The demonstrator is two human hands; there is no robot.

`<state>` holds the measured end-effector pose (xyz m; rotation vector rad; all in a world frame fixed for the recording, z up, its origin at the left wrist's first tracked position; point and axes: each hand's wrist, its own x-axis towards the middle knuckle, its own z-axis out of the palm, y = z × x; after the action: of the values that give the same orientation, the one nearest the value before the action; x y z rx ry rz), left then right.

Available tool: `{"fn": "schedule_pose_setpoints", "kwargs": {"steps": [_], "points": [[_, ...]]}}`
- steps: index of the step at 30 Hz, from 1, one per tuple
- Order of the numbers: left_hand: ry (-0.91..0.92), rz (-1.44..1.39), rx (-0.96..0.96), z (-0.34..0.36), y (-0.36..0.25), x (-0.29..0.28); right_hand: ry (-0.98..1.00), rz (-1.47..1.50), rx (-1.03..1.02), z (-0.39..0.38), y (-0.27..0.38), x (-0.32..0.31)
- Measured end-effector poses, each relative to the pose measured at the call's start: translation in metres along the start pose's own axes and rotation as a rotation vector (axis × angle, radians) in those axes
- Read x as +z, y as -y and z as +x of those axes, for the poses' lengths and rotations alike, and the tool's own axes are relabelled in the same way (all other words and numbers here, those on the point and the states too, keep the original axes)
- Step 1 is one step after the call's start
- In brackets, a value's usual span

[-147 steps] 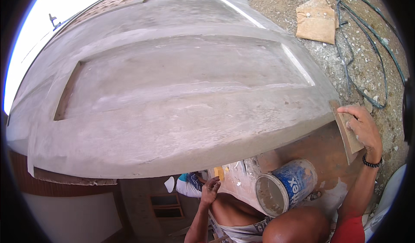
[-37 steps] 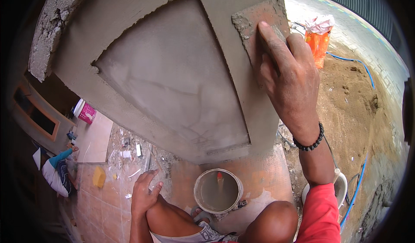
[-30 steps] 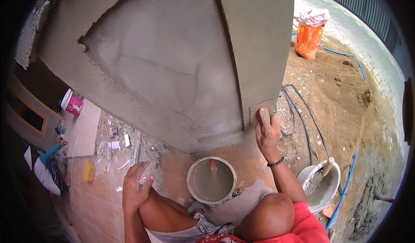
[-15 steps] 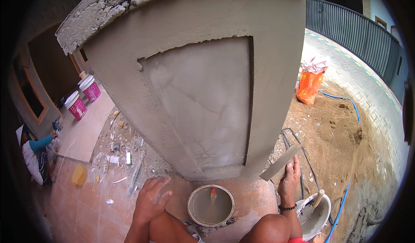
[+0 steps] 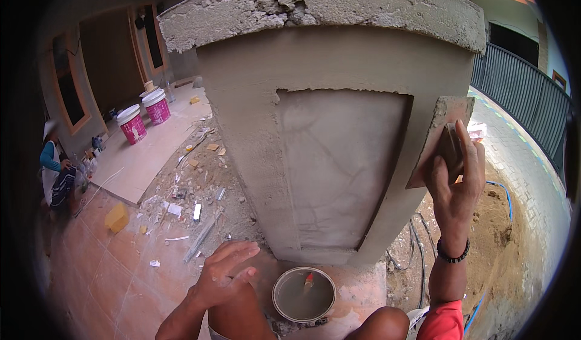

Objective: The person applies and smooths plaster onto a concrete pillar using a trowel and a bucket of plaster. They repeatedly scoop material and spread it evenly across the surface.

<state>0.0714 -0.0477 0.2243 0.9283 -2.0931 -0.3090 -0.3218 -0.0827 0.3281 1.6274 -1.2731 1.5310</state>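
Note:
My right hand (image 5: 460,170) grips the handle of a flat plastering float (image 5: 446,113), whose blade lies against the right border of a cement-plastered pillar (image 5: 339,61). A recessed, smooth grey panel (image 5: 345,164) with a ragged upper edge sits in the middle of that face. Over my left knee hovers my left hand (image 5: 227,270), fingers stretched and thumb apart, holding nothing. Between my knees and the pillar's foot stands a round bucket (image 5: 275,306) of greyish water, with a red-tipped brush (image 5: 308,279) in it.
Rubble and offcuts (image 5: 196,211) litter the ground left of the pillar, near a yellow block (image 5: 117,218). Two pink-and-white pails (image 5: 132,125) stand farther back. A person (image 5: 55,164) crouches at far left. To the right lie sand (image 5: 499,231), a blue hose (image 5: 508,201) and dark cables (image 5: 417,243).
My right hand has raised the float from low beside the pillar's base to its upper right border. My left hand stays open near the knee. The view has tilted up and shifted left.

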Motion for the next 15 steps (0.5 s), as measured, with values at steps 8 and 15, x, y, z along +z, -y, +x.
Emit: {"fn": "schedule_pose_setpoints", "kwargs": {"steps": [8, 15], "points": [[-0.199, 0.089, 0.113, 0.024, 0.046, -0.048, 0.142, -0.242, 0.119, -0.022, -0.03, 0.031], [-0.2, -0.287, 0.332, 0.046, 0.071, -0.053, 0.787, -0.223, 0.389, -0.175, -0.016, -0.033]]}}
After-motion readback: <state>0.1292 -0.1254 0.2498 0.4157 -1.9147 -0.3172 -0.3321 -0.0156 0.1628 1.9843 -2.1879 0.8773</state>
